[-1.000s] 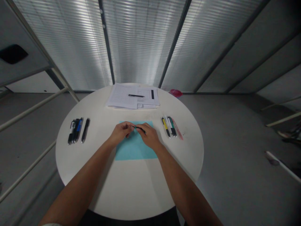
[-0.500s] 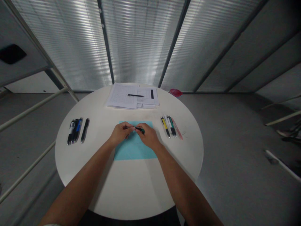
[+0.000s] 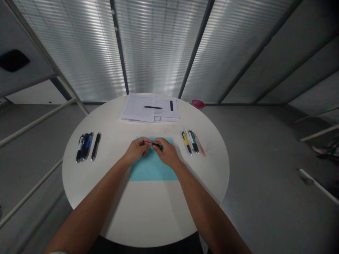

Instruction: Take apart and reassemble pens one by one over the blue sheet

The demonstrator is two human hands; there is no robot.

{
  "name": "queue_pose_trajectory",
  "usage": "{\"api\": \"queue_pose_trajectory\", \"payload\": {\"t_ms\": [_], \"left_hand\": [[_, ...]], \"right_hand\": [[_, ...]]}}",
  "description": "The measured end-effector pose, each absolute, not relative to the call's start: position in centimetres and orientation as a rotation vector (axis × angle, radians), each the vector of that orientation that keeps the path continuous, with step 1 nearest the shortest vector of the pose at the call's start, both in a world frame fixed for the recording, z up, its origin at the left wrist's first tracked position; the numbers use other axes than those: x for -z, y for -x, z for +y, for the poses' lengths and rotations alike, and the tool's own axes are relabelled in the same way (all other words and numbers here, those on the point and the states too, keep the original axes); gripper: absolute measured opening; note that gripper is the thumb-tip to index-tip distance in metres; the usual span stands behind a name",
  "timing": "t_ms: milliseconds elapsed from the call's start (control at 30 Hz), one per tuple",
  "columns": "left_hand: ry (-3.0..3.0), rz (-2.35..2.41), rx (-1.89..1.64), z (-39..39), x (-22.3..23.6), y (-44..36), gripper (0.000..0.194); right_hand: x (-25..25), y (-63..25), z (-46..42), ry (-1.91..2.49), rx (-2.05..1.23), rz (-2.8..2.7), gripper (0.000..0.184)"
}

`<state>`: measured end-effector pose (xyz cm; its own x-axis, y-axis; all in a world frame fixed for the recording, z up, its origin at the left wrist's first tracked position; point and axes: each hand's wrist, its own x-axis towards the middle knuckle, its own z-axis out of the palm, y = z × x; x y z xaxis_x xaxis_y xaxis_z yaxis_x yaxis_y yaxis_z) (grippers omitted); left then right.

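Note:
Both of my hands meet over a light blue sheet (image 3: 153, 168) on a round white table (image 3: 145, 211). My left hand (image 3: 136, 150) pinches one end of a dark pen with a green part (image 3: 156, 144). Closed fingers of my right hand (image 3: 167, 154) grip the same pen's other end. The pen lies roughly level between the two hands, just above the sheet. Most of the pen is hidden by my fingers.
Several dark and blue pens (image 3: 86, 145) lie in a row at the table's left. Several coloured pens (image 3: 192, 141) lie at its right. At the far edge sits a stack of printed papers (image 3: 149, 112) with a black pen (image 3: 153, 107) on top. A pink object (image 3: 198, 103) is on the floor beyond.
Both hands stay together on the pen over the blue sheet. The fingers have shifted only slightly on it.

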<state>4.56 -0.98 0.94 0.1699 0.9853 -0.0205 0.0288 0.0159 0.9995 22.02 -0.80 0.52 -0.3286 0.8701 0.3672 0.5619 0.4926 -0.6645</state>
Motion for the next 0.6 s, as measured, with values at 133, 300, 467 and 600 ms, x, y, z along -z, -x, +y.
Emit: {"api": "queue_pose_trajectory", "payload": {"t_ms": [133, 300, 467, 600], "left_hand": [[-1.314, 1.112, -1.036, -0.99, -0.94, -4.42, 0.032], [-1.348, 1.208, -1.038, -1.11, -1.15, -4.49, 0.032], [-1.349, 1.268, -1.074, -1.15, -1.13, -4.57, 0.03], [-1.298, 1.23, -1.093, -1.09, -1.21, -4.35, 0.03]], "right_hand": [[-0.21, -22.07, -0.64, 1.171, -0.556, -2.005, 0.016], [-0.26, -22.11, -0.64, 1.094, -0.555, -2.007, 0.014], [-0.29, -22.04, -0.5, 1.053, -0.53, -1.99, 0.011], [-0.29, -22.09, -0.43, 0.992, -0.557, -1.999, 0.012]]}}
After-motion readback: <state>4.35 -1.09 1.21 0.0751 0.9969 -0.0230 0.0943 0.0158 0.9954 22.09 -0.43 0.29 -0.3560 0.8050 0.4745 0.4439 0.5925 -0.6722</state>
